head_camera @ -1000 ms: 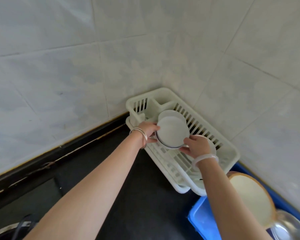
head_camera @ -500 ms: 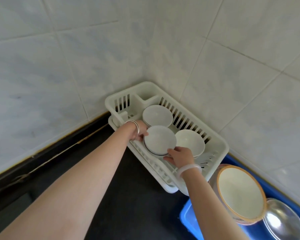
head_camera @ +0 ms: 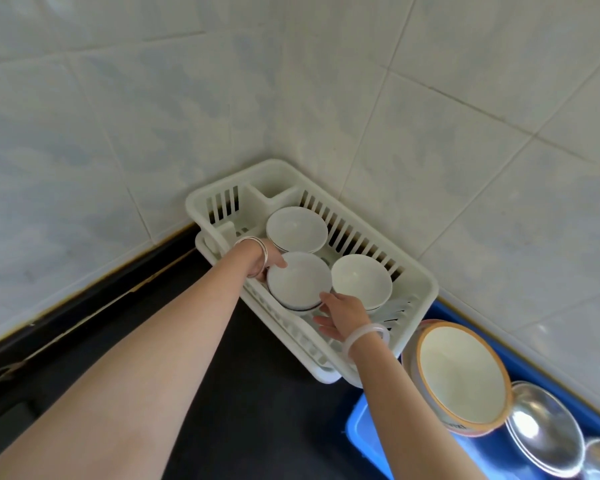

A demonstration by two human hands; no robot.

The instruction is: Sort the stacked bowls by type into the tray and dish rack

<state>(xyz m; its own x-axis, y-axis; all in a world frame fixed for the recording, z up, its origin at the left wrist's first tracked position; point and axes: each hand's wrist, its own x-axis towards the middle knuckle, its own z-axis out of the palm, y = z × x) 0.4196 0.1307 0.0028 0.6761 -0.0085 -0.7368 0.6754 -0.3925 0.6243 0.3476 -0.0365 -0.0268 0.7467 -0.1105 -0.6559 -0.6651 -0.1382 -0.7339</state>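
Off the dish rack's (head_camera: 426, 285) near-right end sits the blue tray (head_camera: 359, 431), holding an orange-rimmed bowl (head_camera: 461, 375) and steel bowls (head_camera: 541, 427), mouths up. In the rack's near-left part a white bowl (head_camera: 298, 280) stands mouth up. The right hand (head_camera: 343, 315), fingers straight, touches its near rim; the left hand (head_camera: 265, 261) grips its far-left rim, thumb over the edge. Two more white bowls (head_camera: 361, 282) stand upright deeper in. The rack's long axis follows the right wall (head_camera: 465, 133).

Glossy bowls (head_camera: 298, 284); white plastic dish rack (head_camera: 420, 289).
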